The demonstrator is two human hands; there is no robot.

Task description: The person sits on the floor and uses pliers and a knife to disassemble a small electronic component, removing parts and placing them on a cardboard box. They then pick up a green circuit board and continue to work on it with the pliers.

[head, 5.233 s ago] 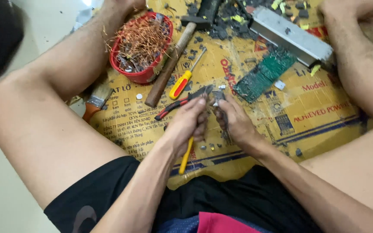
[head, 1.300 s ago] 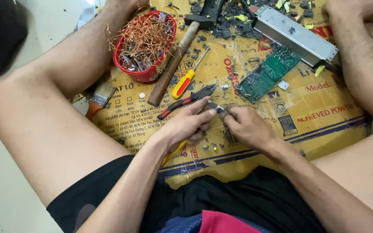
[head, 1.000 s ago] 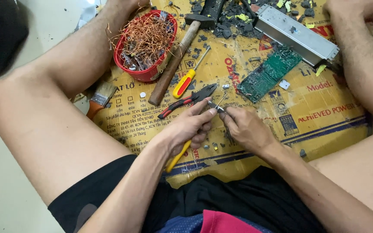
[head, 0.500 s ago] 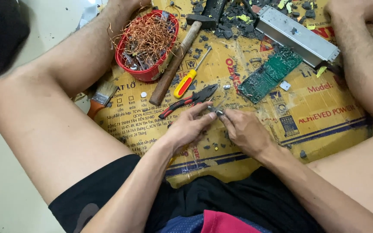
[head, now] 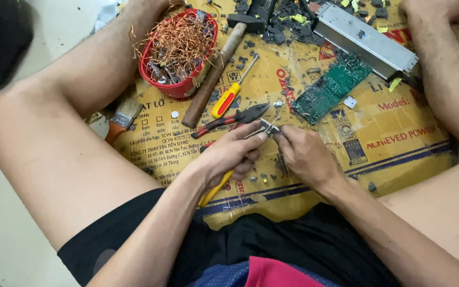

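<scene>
Between our hands: a small metal piece point(head: 268, 126), mostly hidden, hard to identify.
Left hand point(head: 233, 155): we grip a yellow-handled tool point(head: 212, 191).
Right hand point(head: 305, 155): we pinch the piece.

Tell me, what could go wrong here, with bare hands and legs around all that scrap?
The left hand works a yellow-handled tool on a small metal part pinched by the right hand; a slip might nick the fingers. Bits could fly off toward the bare legs on either side. Loose copper wire in the red bowl and black fragments on the cardboard sheet could prick skin.
</scene>
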